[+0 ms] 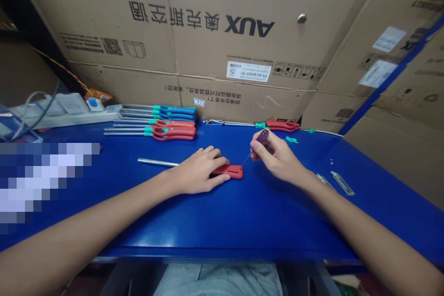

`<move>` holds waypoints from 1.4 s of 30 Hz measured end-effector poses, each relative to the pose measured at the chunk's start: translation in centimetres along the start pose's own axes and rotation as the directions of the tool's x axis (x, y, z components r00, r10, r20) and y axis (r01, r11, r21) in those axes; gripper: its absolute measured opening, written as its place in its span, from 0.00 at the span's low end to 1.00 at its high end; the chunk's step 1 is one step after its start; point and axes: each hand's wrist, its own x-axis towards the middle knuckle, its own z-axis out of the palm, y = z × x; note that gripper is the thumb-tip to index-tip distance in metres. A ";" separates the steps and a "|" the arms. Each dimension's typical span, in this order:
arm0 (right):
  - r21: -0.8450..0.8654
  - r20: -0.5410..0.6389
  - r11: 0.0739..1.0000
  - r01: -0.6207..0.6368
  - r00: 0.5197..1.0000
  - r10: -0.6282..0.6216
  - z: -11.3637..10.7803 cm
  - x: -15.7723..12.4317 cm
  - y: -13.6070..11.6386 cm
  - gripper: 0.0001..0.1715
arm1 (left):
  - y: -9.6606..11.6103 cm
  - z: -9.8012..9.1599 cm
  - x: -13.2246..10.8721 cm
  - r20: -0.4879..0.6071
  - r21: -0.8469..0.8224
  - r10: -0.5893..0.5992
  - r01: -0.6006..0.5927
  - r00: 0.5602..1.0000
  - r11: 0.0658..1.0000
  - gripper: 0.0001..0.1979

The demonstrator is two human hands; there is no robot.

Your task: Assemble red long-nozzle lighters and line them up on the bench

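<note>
One red lighter point(236, 172) lies near the middle of our blue desk point(222, 222), where our left hand point(196, 171) grips it from both sides. Our right hand point(275, 157) grasps a thin purple-handled tool point(264, 136), whose tip is at the lighter's right end.

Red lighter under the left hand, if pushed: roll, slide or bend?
The lighter would probably slide rather than roll: its handle looks flattish. The table looks glossy, so friction may be low. The straight metal tube suggests little bending.
</note>
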 end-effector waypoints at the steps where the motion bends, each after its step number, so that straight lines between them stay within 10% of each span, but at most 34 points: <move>1: -0.005 0.002 1.000 -0.001 1.000 0.001 0.0 0.0 0.0 0.14 | 0.0 0.0 0.0 -0.001 0.000 0.000 0.000 1.000 1.000 0.19; 13: -0.028 -0.139 0.997 0.066 0.988 -0.069 0.9 -0.2 0.3 0.28 | 0.1 0.0 0.1 0.005 0.004 -0.003 0.003 1.000 1.000 0.19; 42: -0.180 -0.023 0.922 0.343 0.935 -0.353 1.3 -0.5 0.4 0.37 | 0.1 0.0 0.1 -0.005 0.006 -0.001 0.001 1.000 1.000 0.19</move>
